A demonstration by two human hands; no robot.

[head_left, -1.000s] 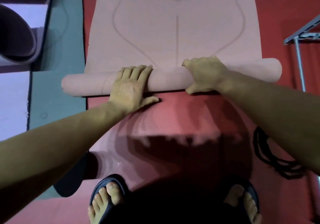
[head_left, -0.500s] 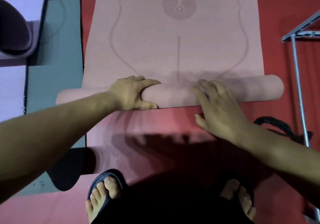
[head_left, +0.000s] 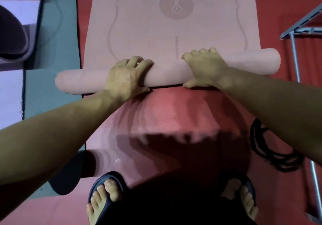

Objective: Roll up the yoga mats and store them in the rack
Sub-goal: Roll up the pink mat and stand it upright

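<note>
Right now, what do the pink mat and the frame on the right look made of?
pink mat: likely soft foam or rubber, matte; it rolls into a thick smooth tube and carries faint printed lines.
frame: looks like metal, grey with a dull sheen; thin straight bars.

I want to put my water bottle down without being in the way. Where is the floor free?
Free: the teal mat left of the pink mat, and red floor between it and the metal frame. Crowded: the roll under the left hand and right hand, and the black cord.
</note>
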